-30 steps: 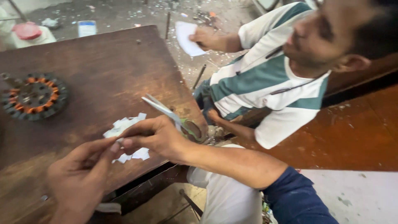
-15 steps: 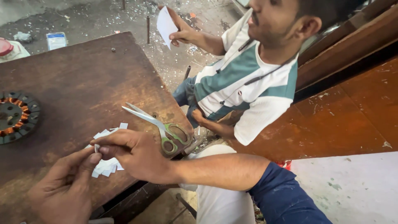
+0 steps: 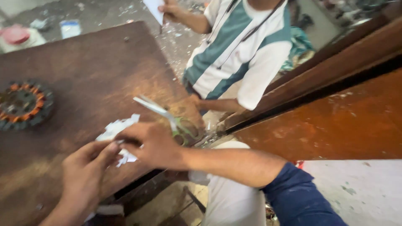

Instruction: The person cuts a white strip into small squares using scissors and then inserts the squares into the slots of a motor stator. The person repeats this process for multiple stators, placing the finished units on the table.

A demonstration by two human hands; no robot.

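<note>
Scissors, green-handled steel (image 3: 169,119), hooked on my right hand (image 3: 153,144); both hands pinching white paper scraps (image 3: 117,129) (left hand (image 3: 86,167) steadying), press flat on worn brown wooden desk (image 3: 83,62).

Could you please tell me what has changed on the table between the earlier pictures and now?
Mostly the view swung: the stator ring now shows whole again at the left. The co-worker's hand lifted its white sheet higher. Unchanged: both hands, left hand and right hand, stay pinched on the paper scraps; the scissors lie open.
</note>
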